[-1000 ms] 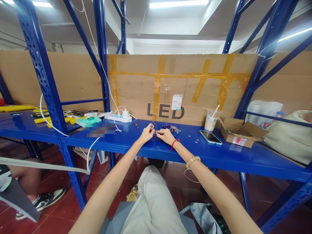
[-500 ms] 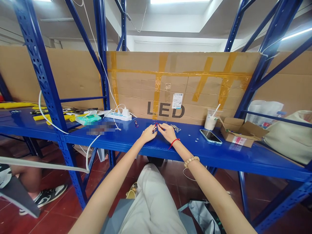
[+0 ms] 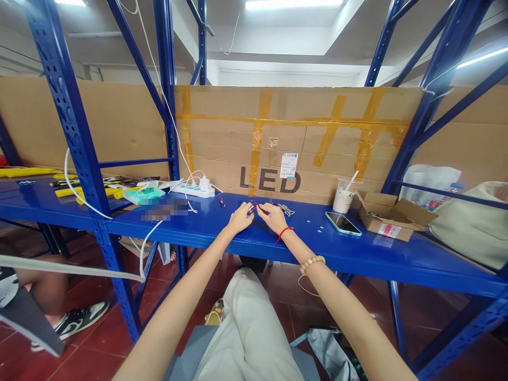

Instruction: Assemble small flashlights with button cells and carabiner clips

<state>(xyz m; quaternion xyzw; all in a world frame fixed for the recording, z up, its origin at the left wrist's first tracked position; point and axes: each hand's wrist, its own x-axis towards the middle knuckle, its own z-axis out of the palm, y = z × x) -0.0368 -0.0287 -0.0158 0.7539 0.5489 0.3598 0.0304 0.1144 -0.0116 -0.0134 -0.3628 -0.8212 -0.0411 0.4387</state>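
Note:
My left hand [image 3: 240,218] and my right hand [image 3: 273,218] meet above the blue shelf top [image 3: 206,225], fingertips close together. Both are closed in a pinch on a small shiny red-and-silver piece [image 3: 253,207], mostly covered by the fingers; its exact kind is too small to tell. Just behind my right hand lies a little pile of silver metal clasps [image 3: 286,210]. A small dark purple-red piece [image 3: 222,202] rests on the shelf to the left of my left hand.
A white power strip [image 3: 194,189] with cables and a green packet [image 3: 145,196] are to the left. On the right stand a drink cup [image 3: 343,197], a phone [image 3: 343,223], an open cardboard box [image 3: 392,214] and a pale bag [image 3: 472,225]. Blue uprights flank the shelf; a cardboard sheet [image 3: 222,143] backs it.
My left hand has shifted very slightly left and its fingers have turned a little around the small piece. My right hand stays almost where it was.

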